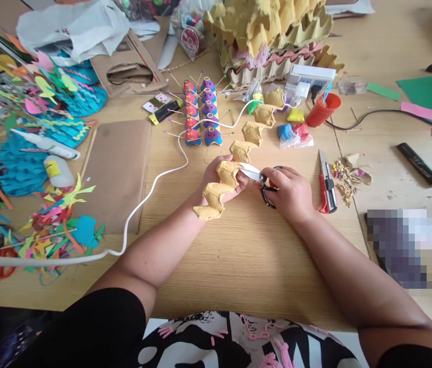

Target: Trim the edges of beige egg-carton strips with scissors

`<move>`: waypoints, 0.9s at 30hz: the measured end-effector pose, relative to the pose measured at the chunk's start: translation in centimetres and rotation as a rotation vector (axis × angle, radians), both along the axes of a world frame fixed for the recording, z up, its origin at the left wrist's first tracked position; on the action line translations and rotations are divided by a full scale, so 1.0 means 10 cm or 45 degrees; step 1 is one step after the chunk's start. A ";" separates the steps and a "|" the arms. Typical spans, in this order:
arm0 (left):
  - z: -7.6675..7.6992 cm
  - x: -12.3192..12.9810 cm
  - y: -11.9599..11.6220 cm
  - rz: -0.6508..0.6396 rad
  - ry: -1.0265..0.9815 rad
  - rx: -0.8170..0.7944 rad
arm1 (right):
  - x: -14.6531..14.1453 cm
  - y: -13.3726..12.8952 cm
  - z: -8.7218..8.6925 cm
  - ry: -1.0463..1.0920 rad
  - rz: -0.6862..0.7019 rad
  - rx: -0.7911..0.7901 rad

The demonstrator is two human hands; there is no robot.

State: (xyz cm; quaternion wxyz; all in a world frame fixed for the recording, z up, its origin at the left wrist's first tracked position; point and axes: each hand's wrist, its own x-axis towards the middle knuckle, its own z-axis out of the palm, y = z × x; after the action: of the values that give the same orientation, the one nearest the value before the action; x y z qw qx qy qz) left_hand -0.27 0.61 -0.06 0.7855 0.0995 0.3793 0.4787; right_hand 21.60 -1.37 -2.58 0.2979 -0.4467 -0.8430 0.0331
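My left hand (pixel 219 179) grips a long, jagged strip of yellow egg carton (pixel 252 134) from beneath, its fingers curled round the middle. The strip slants from lower left to upper right over the table. In my right hand (pixel 290 191) is a pair of scissors (pixel 266 190) with black handles, fingers closed round the loops. Their pale blades point left and touch or overlap the strip's edge beside my left fingertips. Beyond my hands stand two painted egg-carton rows, one red (pixel 190 111) and one purple (pixel 210 108), with coloured pins sticking out of their sides.
A red utility knife (pixel 327 186) lies right of my hand, near carton scraps (pixel 350 174). A white cable (pixel 154 179) crosses the table on the left. Egg trays (pixel 273 30) are stacked at the back. Paper cuttings (pixel 55 230), glue bottles (pixel 58 171) and cardboard (pixel 118 168) lie left.
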 end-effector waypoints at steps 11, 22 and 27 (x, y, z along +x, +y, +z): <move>-0.07 -0.01 0.03 -0.006 0.002 0.103 | -0.01 -0.01 -0.01 0.058 -0.074 -0.054; -0.08 0.01 -0.06 -0.104 0.182 0.266 | -0.11 -0.02 0.01 0.554 -0.127 -0.446; -0.07 0.03 -0.07 -0.069 0.203 0.248 | -0.11 -0.03 0.05 0.540 -0.041 -0.467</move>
State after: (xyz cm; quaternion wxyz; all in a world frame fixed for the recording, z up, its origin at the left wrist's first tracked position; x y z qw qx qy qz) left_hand -0.01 -0.06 -0.74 0.7521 0.2233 0.3893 0.4826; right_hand 20.52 -1.68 -2.10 0.3823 -0.4896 -0.7346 0.2730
